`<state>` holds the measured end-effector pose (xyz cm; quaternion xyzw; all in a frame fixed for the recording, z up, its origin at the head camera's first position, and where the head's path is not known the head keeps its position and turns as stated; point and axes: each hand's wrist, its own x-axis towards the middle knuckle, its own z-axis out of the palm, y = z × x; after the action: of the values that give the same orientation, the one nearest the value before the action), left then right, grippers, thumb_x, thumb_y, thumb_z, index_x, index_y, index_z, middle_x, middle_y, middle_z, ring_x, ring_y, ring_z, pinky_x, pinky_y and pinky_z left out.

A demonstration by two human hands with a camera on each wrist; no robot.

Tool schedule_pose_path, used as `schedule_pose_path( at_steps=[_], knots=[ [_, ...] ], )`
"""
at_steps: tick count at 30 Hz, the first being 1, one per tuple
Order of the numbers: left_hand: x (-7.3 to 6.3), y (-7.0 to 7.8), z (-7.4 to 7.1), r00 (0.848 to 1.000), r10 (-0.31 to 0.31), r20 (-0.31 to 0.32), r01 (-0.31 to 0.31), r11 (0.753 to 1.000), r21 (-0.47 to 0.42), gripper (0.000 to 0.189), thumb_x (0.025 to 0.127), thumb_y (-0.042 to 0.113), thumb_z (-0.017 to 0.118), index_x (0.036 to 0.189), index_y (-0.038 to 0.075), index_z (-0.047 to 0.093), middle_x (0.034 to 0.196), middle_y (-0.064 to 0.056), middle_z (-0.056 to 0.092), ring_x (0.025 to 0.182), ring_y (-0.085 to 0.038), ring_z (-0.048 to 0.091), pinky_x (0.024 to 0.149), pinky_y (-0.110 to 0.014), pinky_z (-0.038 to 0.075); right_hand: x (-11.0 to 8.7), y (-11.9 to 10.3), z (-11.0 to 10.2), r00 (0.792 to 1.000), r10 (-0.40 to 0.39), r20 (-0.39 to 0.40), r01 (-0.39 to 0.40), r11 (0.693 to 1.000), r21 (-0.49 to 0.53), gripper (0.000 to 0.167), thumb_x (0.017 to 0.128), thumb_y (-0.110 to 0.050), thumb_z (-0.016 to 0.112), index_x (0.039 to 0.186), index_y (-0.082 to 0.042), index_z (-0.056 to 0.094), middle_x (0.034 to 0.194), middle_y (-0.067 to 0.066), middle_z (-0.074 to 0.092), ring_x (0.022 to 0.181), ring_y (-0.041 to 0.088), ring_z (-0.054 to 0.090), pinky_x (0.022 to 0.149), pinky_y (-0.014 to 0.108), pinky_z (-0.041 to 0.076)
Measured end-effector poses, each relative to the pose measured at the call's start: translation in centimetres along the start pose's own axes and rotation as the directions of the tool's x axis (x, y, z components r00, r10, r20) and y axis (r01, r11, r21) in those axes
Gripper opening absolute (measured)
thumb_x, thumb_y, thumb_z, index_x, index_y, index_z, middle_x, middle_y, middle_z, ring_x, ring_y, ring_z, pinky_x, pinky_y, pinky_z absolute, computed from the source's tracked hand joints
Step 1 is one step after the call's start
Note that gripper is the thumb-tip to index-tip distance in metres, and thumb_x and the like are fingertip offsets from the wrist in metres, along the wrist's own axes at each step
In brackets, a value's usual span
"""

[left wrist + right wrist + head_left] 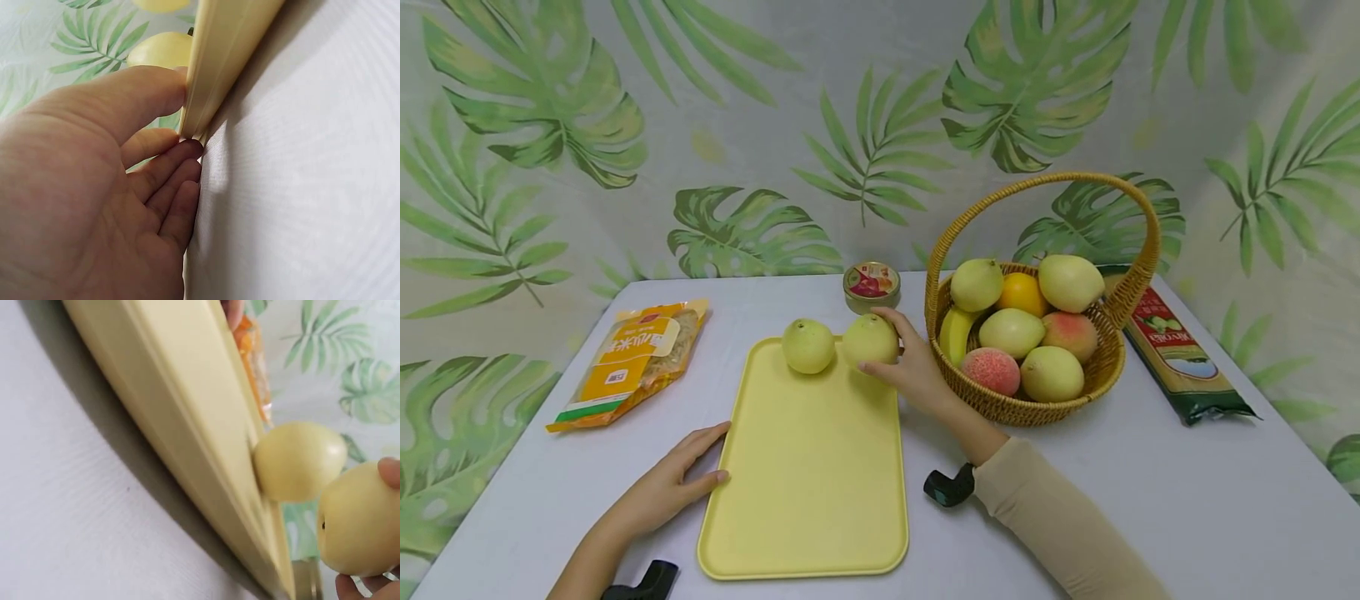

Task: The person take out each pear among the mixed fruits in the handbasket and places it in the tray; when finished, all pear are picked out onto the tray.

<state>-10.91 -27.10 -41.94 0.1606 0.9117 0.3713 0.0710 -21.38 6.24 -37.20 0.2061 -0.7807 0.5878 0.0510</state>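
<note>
My right hand [917,367] grips a pale yellow-green pear [870,340] over the far right corner of a yellow tray [805,475]. In the right wrist view, fingertips lie on both sides of this held pear [362,519], which stands off the tray's surface. A second pear [808,346] sits on the tray at its far left corner, just left of the held one. My left hand [662,487] rests at the tray's left edge, thumb and fingers spread apart. In the left wrist view, its thumb and fingertips touch the tray's outer rim [215,69].
Right of the tray stands a wicker basket [1037,412] of pears, peaches, an orange and a banana, its handle arching high. Behind the tray is a small tin [872,287]. An orange food packet [632,358] lies at left, a dark green packet [1180,350] at right.
</note>
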Motion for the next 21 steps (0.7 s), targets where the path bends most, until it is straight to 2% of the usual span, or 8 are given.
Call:
schedule_pose_path(
  at_steps=[2, 4, 9, 15, 21],
  knots=[
    [0.0, 0.0, 0.0, 1.0, 0.001, -0.001, -0.001, 1.0, 0.003, 0.063, 0.087, 0.037, 0.057, 0.14, 0.014, 0.032, 0.135, -0.005, 0.038, 0.126, -0.027, 0.028, 0.097, -0.052, 0.025, 0.8, 1.5, 0.6, 0.999, 0.046, -0.007, -0.046, 0.999, -0.008, 0.072, 0.071, -0.008, 0.076, 0.133, -0.019, 0.04, 0.131, 0.006, 0.041, 0.113, 0.021, 0.043, 0.082, 0.041, 0.046],
    [0.0, 0.0, 0.0, 1.0, 0.002, -0.002, -0.002, 1.0, 0.004, 0.063, 0.087, 0.037, 0.057, 0.14, 0.014, 0.032, 0.135, -0.005, 0.037, 0.126, -0.027, 0.028, 0.097, -0.052, 0.025, 1.3, 2.3, 1.1, 0.997, 0.079, -0.02, -0.08, 0.995, -0.059, 0.072, 0.071, -0.011, 0.077, 0.131, -0.023, 0.041, 0.13, 0.005, 0.04, 0.114, 0.02, 0.041, 0.085, 0.04, 0.044],
    [0.0, -0.1, 0.0, 1.0, 0.01, -0.004, -0.01, 1.0, 0.002, 0.063, 0.087, 0.037, 0.057, 0.14, 0.015, 0.032, 0.135, -0.007, 0.037, 0.126, -0.028, 0.028, 0.097, -0.053, 0.025, 2.2, 3.0, 1.8, 0.994, 0.101, -0.048, -0.107, 0.981, -0.16, 0.07, 0.069, -0.015, 0.079, 0.13, -0.023, 0.046, 0.129, 0.011, 0.037, 0.116, 0.023, 0.035, 0.094, 0.044, 0.033],
    [-0.1, -0.1, 0.0, 1.0, 0.018, -0.012, -0.017, 0.999, 0.028, 0.062, 0.088, 0.036, 0.057, 0.14, 0.014, 0.032, 0.134, -0.005, 0.038, 0.125, -0.027, 0.03, 0.096, -0.05, 0.026, 2.7, 3.4, 2.1, 0.995, 0.099, -0.032, -0.103, 0.975, -0.196, 0.073, 0.069, -0.013, 0.079, 0.133, -0.018, 0.044, 0.128, 0.011, 0.04, 0.116, 0.024, 0.039, 0.097, 0.042, 0.032],
    [-0.1, -0.1, 0.1, 1.0, 0.023, -0.015, -0.023, 0.999, 0.034, 0.062, 0.088, 0.036, 0.057, 0.14, 0.014, 0.032, 0.134, -0.005, 0.039, 0.125, -0.026, 0.031, 0.097, -0.045, 0.028, 3.1, 3.7, 2.2, 0.998, 0.05, 0.036, -0.043, 0.981, -0.189, 0.075, 0.072, -0.01, 0.075, 0.137, -0.014, 0.038, 0.134, 0.008, 0.039, 0.122, 0.022, 0.035, 0.101, 0.038, 0.028]
  ],
)
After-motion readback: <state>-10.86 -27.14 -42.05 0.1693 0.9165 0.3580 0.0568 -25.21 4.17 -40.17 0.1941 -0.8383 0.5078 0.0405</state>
